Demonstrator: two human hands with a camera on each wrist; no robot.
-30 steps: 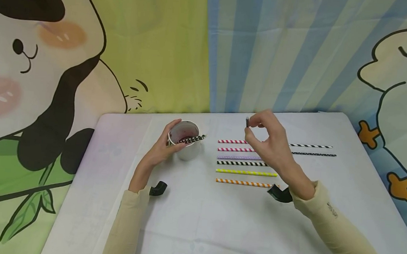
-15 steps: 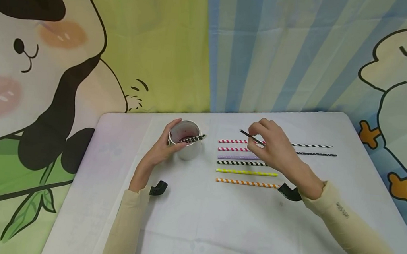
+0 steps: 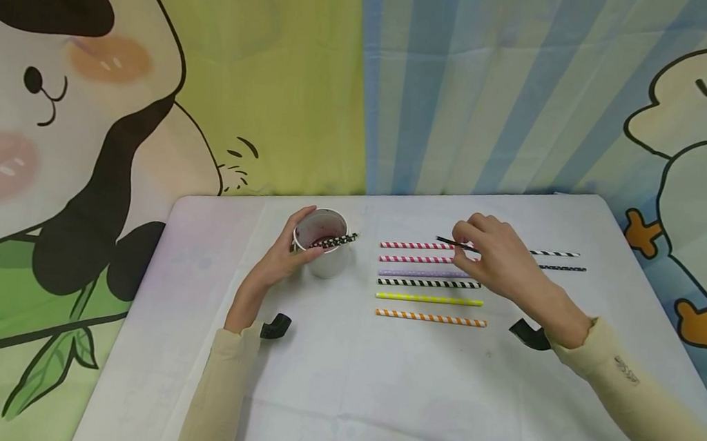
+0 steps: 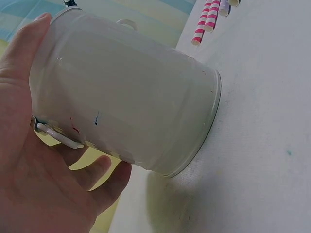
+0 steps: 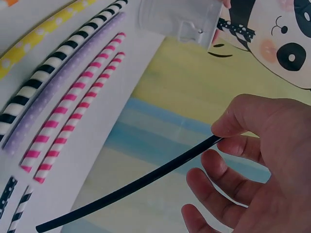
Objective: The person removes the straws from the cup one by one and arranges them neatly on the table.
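Black, slender and smooth, a long drinking straw (image 5: 133,185) is held above the white table (image 3: 341,372), pinched between the thumb and index finger of the right hand (image 3: 503,260); the remaining fingers of that hand curve loosely. In the head view, the exposed end points left, toward the white cylindrical bucket (image 4: 126,87), and the long axis lies close to horizontal, dropping slightly to the right until the hand hides it. The right wrist view displays a longer run: a slightly bowed shaft descending diagonally from the fingertips to a blunt end at lower left. The left hand (image 3: 278,256) grips the bucket, thumb and fingers spread around its wall. The head view shows the bucket's interior, with black straws with white dots (image 3: 334,241) leaning past its right rim; the left wrist view shows instead small red and blue marks (image 4: 97,118) on the outer wall. Six patterned paper straws (image 3: 424,274) lie parallel on the table, right of the bucket in the head view.
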